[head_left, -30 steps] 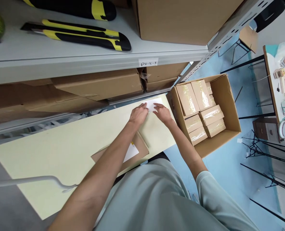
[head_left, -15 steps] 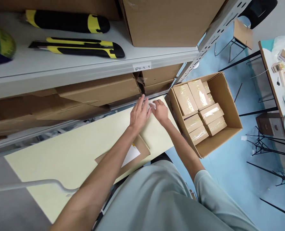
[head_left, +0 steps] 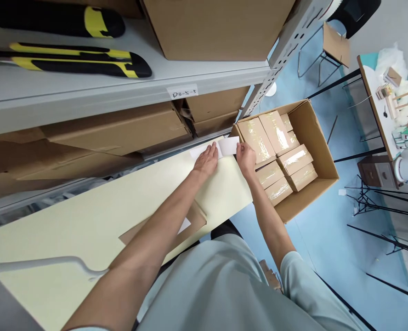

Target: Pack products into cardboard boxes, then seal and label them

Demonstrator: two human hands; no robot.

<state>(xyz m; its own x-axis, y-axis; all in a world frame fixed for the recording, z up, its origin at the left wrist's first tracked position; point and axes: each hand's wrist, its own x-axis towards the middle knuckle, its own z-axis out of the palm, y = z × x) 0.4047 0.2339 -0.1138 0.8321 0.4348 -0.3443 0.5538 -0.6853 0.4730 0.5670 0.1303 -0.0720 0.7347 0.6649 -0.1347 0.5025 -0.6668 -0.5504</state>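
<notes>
A strip of white paper (head_left: 229, 145) lies along the far edge of the pale yellow board (head_left: 114, 207). My left hand (head_left: 206, 161) rests flat over the strip's middle, fingers stretched out. At the strip's right end, my right hand (head_left: 246, 158) pinches the corner between thumb and fingers. Nearer my body, a flat cardboard package (head_left: 196, 224) with a white paper patch (head_left: 184, 225) on it is partly hidden under my left forearm.
To the right stands an open carton (head_left: 323, 161) with several taped small boxes (head_left: 257, 138). Above the board runs a grey metal shelf (head_left: 121, 96) bearing two yellow-and-black utility knives (head_left: 76, 59). A grey cable (head_left: 45, 263) crosses the board at left.
My hands have moved apart; the right has gone rightwards with the strip's end, and more white paper shows between them. The view has shifted, so the shelf and carton sit further left.
</notes>
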